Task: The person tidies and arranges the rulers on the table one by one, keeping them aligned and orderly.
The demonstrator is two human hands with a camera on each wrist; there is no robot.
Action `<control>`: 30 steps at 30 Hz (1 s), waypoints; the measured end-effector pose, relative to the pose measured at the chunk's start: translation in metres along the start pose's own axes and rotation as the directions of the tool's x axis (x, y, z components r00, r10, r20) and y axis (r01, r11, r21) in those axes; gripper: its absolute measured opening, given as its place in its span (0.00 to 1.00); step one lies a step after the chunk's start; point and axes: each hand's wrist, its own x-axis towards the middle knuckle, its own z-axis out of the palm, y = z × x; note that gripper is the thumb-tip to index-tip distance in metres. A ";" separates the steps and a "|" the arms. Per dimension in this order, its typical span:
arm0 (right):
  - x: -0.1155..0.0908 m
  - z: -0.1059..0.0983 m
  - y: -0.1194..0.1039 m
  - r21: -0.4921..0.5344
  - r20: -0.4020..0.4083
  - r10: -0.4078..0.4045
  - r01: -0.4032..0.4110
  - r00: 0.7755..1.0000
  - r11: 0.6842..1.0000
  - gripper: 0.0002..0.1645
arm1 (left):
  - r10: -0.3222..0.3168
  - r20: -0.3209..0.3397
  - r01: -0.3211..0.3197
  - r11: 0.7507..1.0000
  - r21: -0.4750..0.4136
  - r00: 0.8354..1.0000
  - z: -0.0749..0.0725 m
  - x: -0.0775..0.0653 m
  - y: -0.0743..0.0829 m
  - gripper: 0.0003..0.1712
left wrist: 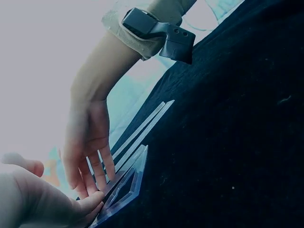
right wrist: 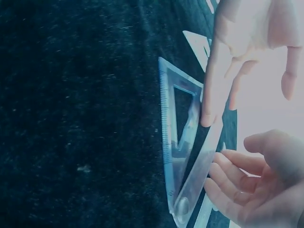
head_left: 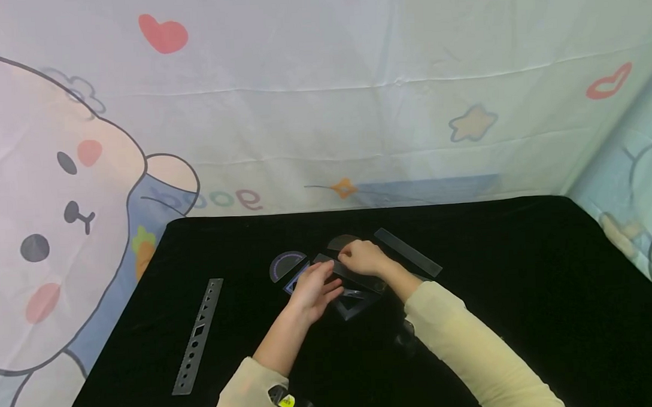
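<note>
My left hand [head_left: 314, 288] has its fingers extended, fingertips at the left end of a clear ruler [head_left: 355, 276]. Across from it, my right hand [head_left: 364, 257] reaches down with loosely bent fingers beside the ruler's far edge. The right wrist view shows the thumb of the right hand [right wrist: 263, 175] apart from its fingers, whose tips are at the ruler's edge. A clear set square [right wrist: 167, 123] lies along the ruler's near side. Behind the right hand is a clear protractor [head_left: 340, 241]. A purple-marked set square [head_left: 290, 285] lies partly hidden by the left hand.
A purple-marked protractor [head_left: 287, 265] lies left of the hands. Another clear ruler [head_left: 408, 251] lies diagonally at the back right. Far left is a stencil ruler [head_left: 198, 334] with cut-out shapes. Black cloth [head_left: 524, 316] covers the table, with a printed curtain [head_left: 323, 120] behind it.
</note>
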 end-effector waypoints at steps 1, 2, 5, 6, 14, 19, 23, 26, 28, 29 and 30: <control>0.000 -0.001 0.000 0.008 0.011 0.001 -0.001 1.000 1.000 0.19 | 0.004 0.006 -0.004 1.000 -0.005 1.000 0.000 0.001 0.000 0.39; 0.000 -0.002 0.000 0.014 0.022 0.001 -0.001 1.000 1.000 0.19 | 0.005 0.009 -0.004 1.000 -0.013 1.000 0.001 0.001 0.000 0.38; 0.001 -0.003 0.002 0.067 0.063 0.020 -0.024 0.998 0.997 0.19 | 0.009 0.015 -0.009 1.000 -0.028 1.000 0.001 0.002 -0.001 0.37; 0.001 -0.003 0.002 0.102 0.079 0.035 -0.043 0.996 0.994 0.19 | 0.010 0.018 -0.009 0.999 -0.032 1.000 0.001 0.002 -0.001 0.36; 0.001 -0.001 0.007 0.356 0.152 0.124 -0.171 0.981 0.919 0.20 | 0.000 0.003 0.000 0.999 -0.046 1.000 0.003 0.004 0.000 0.34; 0.000 0.000 0.010 0.402 0.148 0.145 -0.194 0.978 0.895 0.18 | 0.003 -0.018 -0.004 0.999 -0.042 1.000 0.005 0.004 -0.002 0.33; 0.000 0.001 0.011 0.408 0.122 0.139 -0.177 0.983 0.896 0.16 | 0.013 -0.018 -0.013 0.999 -0.039 1.000 0.006 0.005 -0.003 0.32; 0.001 0.001 0.010 0.402 0.114 0.119 -0.155 0.986 0.902 0.16 | 0.031 -0.001 -0.031 0.999 -0.040 1.000 0.009 0.004 -0.003 0.33; 0.001 0.001 0.009 0.401 0.110 0.109 -0.145 0.988 0.904 0.16 | 0.046 0.003 -0.046 0.998 -0.040 0.999 0.010 0.004 -0.002 0.34; 0.001 0.000 0.009 0.401 0.108 0.102 -0.137 0.989 0.906 0.15 | 0.052 0.004 -0.052 0.998 -0.035 0.999 0.011 0.004 -0.002 0.34; 0.001 -0.001 0.009 0.402 0.109 0.097 -0.133 0.989 0.906 0.15 | 0.057 0.002 -0.057 0.998 -0.031 0.998 0.012 0.004 -0.001 0.34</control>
